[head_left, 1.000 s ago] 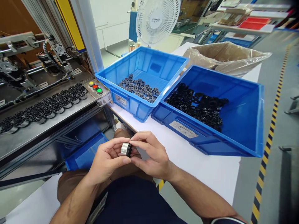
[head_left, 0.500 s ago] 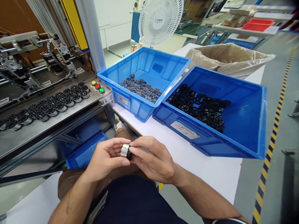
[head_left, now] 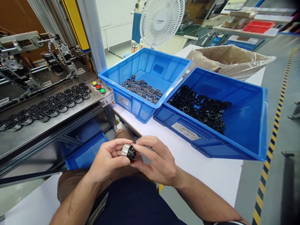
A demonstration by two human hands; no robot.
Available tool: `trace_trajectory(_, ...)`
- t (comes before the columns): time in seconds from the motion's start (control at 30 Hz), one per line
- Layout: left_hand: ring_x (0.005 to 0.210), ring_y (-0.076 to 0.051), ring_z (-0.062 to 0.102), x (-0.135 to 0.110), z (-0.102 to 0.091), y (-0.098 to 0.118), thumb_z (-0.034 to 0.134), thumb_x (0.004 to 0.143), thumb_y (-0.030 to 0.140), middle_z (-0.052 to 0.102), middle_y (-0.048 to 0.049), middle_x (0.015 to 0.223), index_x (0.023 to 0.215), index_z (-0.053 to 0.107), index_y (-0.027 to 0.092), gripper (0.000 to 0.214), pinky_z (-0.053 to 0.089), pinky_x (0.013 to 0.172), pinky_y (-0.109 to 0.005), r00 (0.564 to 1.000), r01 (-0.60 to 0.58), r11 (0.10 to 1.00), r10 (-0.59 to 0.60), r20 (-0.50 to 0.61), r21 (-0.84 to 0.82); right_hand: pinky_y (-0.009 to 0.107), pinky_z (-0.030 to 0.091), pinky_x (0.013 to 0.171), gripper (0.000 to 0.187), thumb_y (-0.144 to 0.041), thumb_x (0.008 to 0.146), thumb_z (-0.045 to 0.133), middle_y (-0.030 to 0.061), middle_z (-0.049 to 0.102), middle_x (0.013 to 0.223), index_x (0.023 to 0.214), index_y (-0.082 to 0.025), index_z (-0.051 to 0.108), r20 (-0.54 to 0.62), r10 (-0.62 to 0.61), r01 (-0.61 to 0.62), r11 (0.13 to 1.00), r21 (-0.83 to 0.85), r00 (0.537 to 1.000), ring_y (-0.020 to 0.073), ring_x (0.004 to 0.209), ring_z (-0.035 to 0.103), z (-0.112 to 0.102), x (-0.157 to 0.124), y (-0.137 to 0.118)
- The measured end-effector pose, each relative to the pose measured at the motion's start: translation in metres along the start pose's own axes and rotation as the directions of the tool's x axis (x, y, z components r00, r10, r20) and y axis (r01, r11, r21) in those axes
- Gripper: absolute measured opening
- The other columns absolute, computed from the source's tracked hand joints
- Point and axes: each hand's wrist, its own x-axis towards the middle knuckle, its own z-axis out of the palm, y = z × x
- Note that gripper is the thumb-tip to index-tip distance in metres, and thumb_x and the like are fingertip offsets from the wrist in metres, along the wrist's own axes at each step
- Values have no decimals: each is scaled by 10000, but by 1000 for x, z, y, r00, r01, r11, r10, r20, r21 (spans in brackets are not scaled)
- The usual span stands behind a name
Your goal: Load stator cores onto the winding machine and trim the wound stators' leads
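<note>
My left hand (head_left: 106, 161) pinches a small metal ring with a black toothed insert (head_left: 128, 152) between thumb and fingers, over my lap at the table's edge. My right hand (head_left: 157, 161) closes on the black end of the same part from the right. A blue bin (head_left: 150, 78) ahead holds several small metal-and-black rings. A larger tilted blue bin (head_left: 234, 103) to its right holds several black plastic pieces (head_left: 201, 107).
On the left, a machine's metal deck carries a row of assembled rings (head_left: 47, 106) beside a button panel (head_left: 99, 88). A white fan (head_left: 161, 20) and a bag-lined box (head_left: 229, 59) stand behind the bins. A lower blue bin (head_left: 84, 154) sits under the machine.
The black insert shows more now at the ring's right end, and my right fingers have shifted slightly round it. Both hands stay in place over my lap.
</note>
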Motion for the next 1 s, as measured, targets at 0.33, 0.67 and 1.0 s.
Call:
trace_trajectory(0.33, 802, -116, 746, -6, 10, 3, 863, 641, 36, 805, -22, 899, 1028, 789, 242, 445, 567, 731, -130, 992, -122, 987, 126, -32, 104, 411, 610, 803, 433, -81, 843, 708, 137, 657, 1022, 1261, -114, 598, -9, -31, 31, 999, 19, 999, 227, 987, 628, 2, -2, 3)
trace_trajectory(0.67, 903, -115, 743, -9, 12, -1, 839, 717, 101, 803, 1, 986, 1097, 772, 303, 436, 562, 799, -120, 990, -133, 968, 138, -8, 213, 404, 628, 786, 343, -153, 844, 726, 146, 700, 973, 1169, -87, 640, 41, -120, 125, 981, -147, 992, 253, 954, 659, 2, -1, 1)
trace_trajectory(1.0, 1000, -184, 701, -8, -9, -6, 536, 989, 293, 688, -84, 1229, 1272, 664, 279, 312, 562, 860, -278, 973, -184, 878, 226, -44, 442, 377, 574, 746, 282, -241, 858, 733, 194, 741, 1029, 1102, -100, 742, -6, 305, -223, 682, -696, 952, 227, 809, 718, -153, 12, 117)
